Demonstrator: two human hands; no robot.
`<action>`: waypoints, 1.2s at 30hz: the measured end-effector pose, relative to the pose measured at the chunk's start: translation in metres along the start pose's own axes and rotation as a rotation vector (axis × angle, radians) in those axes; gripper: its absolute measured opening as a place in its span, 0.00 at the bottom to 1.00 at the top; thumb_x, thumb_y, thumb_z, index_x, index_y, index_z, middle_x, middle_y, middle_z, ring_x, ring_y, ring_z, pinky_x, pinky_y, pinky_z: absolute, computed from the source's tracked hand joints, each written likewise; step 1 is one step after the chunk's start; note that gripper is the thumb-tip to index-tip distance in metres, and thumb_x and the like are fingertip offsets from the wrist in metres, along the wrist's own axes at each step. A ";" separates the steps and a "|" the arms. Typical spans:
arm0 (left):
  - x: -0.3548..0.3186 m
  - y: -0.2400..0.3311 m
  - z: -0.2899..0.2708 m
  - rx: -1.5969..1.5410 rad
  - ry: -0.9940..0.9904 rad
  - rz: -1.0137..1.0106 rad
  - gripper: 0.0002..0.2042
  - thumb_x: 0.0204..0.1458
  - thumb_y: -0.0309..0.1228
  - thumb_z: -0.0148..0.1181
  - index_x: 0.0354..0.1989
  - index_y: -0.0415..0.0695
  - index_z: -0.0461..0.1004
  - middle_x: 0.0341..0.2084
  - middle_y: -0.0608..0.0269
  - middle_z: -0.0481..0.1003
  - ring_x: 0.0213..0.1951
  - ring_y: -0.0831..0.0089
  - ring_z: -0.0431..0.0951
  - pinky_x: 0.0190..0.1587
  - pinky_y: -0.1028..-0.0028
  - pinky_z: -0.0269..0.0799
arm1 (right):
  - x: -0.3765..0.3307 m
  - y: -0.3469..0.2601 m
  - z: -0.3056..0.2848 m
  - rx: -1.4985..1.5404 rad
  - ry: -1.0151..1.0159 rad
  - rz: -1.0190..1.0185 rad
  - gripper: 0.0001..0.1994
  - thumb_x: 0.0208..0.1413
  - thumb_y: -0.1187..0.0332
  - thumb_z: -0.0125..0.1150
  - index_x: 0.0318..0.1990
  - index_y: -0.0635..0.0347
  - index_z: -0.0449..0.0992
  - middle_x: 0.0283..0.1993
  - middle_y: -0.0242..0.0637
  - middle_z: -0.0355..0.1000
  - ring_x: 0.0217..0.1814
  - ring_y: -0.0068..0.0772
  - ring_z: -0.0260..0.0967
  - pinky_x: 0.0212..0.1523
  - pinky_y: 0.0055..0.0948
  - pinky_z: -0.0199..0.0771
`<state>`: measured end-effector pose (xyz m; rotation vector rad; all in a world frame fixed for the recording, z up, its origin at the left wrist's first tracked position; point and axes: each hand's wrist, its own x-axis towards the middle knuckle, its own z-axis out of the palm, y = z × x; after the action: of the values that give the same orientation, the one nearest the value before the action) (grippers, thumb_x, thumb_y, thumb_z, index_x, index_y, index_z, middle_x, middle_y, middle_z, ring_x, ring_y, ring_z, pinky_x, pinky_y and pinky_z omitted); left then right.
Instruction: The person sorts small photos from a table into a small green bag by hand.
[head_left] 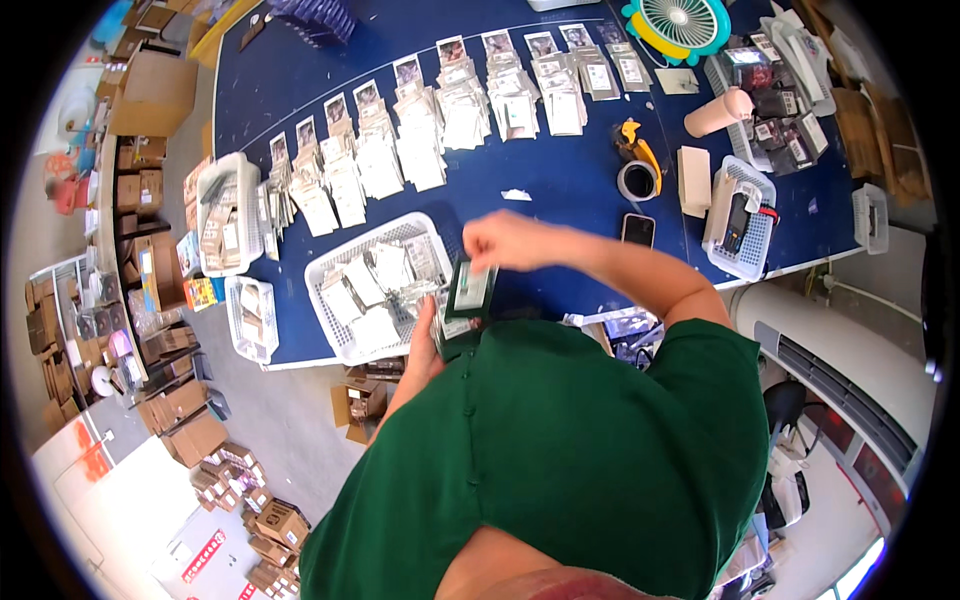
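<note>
Close to my body at the table's near edge is a dark green box (486, 292) with a pale rectangular panel on it. My left hand (427, 340) grips its lower left side, thumb pointing up; its other fingers are mostly hidden. At the upper edge, my right hand (505, 240) is closed with fingers curled, touching or just above the box. Whether it pinches something there is too small to make out. Just left of the box stands a white plastic basket (322, 312) holding many small packets and cards (362, 280).
Stacks of cards or packets (415, 140) fan across the blue table (560, 190). To the right lie a tape roll (637, 181), a phone (638, 230), a pink bottle (718, 112), a basket with a dark handheld device (738, 222) and a turquoise fan (680, 25). Cardboard boxes (155, 92) line the left.
</note>
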<state>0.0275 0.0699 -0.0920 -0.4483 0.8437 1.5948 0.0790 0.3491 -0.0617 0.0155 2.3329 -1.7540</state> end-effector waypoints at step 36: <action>-0.082 0.002 -0.016 0.238 -0.292 0.101 0.34 0.58 0.49 0.58 0.63 0.34 0.61 0.52 0.48 0.74 0.49 0.64 0.78 0.54 0.64 0.76 | 0.004 -0.066 0.091 -0.052 -0.194 -0.228 0.05 0.52 0.72 0.63 0.33 0.64 0.76 0.29 0.35 0.75 0.32 0.27 0.76 0.36 0.29 0.73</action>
<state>0.0397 0.0024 -0.0446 -0.0020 0.8270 1.5803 0.0813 0.2430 -0.0235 -0.4252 2.3111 -1.7042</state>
